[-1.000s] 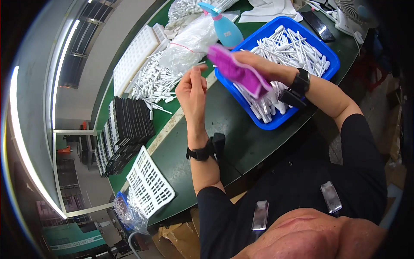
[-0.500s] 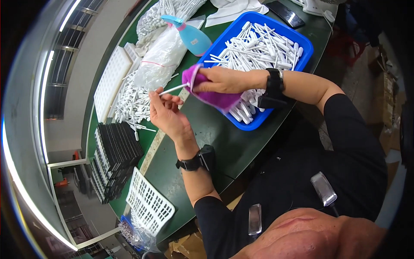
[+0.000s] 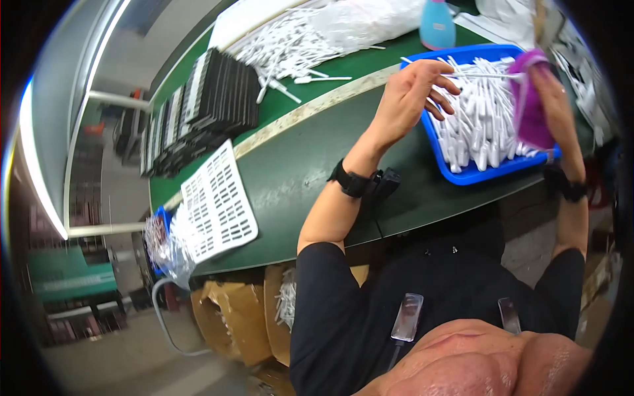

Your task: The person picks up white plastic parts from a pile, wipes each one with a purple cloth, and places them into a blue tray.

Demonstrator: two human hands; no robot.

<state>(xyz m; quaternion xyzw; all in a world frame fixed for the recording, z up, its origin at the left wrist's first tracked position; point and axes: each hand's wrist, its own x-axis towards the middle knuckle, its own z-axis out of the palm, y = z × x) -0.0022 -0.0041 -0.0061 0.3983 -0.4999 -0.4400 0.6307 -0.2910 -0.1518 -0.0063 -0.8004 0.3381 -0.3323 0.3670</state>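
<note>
My left hand [image 3: 411,99] is over the left rim of a blue tray [image 3: 456,177], its thumb and a finger closed on the thin end of a white plastic stick [image 3: 485,75]. The stick's other end runs to a purple cloth [image 3: 530,115]. My right hand [image 3: 553,99] is closed on that cloth at the tray's right side; the cloth hides the far end of the stick. Many similar white sticks with thicker ends [image 3: 481,122] fill the tray.
Behind lie a loose pile of white sticks [image 3: 290,43], a plastic bag [image 3: 370,23] and a blue spray bottle [image 3: 437,26]. To the left are stacked black trays [image 3: 224,92] and a white slotted panel [image 3: 221,204]. Cardboard boxes [image 3: 241,317] stand below the green table [image 3: 297,175].
The view has turned, so the tray now appears at the right. My hands, with the stick and cloth, are now over the tray, and the stick lies nearly level.
</note>
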